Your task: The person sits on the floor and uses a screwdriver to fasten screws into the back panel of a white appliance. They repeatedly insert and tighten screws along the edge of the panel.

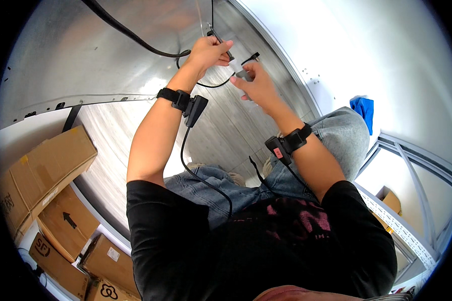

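Observation:
Both of my hands meet in front of the large metal panel (110, 55), above the floor. My left hand (208, 54) is closed, thumb and fingers pinching a thin dark rod or cord (219, 38) that runs up from it. My right hand (258, 88) grips a small grey-and-white cylindrical piece (242, 73). Its white end points at my left fingers, and I cannot tell whether the rod goes into it. Something clear, like thin plastic, shows under the right hand. A black cable with a plug end (252, 58) loops on the floor behind the hands.
A thick black cable (130, 34) hangs across the metal panel at upper left. Several cardboard boxes (68, 218) are stacked at lower left. A white wall (366, 55) stands on the right, with a blue cloth (362, 114) and a metal rack (412, 165) below it.

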`<state>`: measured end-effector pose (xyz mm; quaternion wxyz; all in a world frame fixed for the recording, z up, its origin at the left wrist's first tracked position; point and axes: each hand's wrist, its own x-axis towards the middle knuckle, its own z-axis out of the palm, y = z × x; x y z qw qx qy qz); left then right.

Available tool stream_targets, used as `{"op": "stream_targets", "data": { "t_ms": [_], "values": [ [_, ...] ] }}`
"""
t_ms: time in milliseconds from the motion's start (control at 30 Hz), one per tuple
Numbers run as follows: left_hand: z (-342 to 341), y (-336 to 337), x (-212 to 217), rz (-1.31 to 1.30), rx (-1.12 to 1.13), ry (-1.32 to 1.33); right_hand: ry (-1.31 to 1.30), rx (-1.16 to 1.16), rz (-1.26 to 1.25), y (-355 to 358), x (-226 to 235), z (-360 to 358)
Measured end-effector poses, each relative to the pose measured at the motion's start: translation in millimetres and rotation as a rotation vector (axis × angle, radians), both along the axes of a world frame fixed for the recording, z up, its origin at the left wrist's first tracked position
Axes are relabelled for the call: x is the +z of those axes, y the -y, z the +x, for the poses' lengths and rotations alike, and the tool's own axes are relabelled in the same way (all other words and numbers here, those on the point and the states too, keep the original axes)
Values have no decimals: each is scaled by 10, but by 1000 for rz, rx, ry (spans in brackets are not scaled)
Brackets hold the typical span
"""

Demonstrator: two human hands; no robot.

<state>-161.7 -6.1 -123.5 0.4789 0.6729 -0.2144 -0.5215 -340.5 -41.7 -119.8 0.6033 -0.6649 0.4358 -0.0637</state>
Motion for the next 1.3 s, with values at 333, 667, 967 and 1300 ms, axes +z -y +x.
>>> {"op": "stream_targets", "data": {
  "t_ms": [333, 667, 967, 1300],
  "values": [
    [49, 3, -10, -180, 208, -228, 69, -32, 165, 53, -48, -35],
    [95, 94, -125, -284, 499, -434, 109, -91, 298, 143, -68, -8],
    [27, 119, -173, -295, 573, -448, 162, -134, 264, 108, -69, -43],
    [-275, 450, 15, -526, 367, -692, -253, 159, -146, 1036, 1221, -457]
  ]
}}
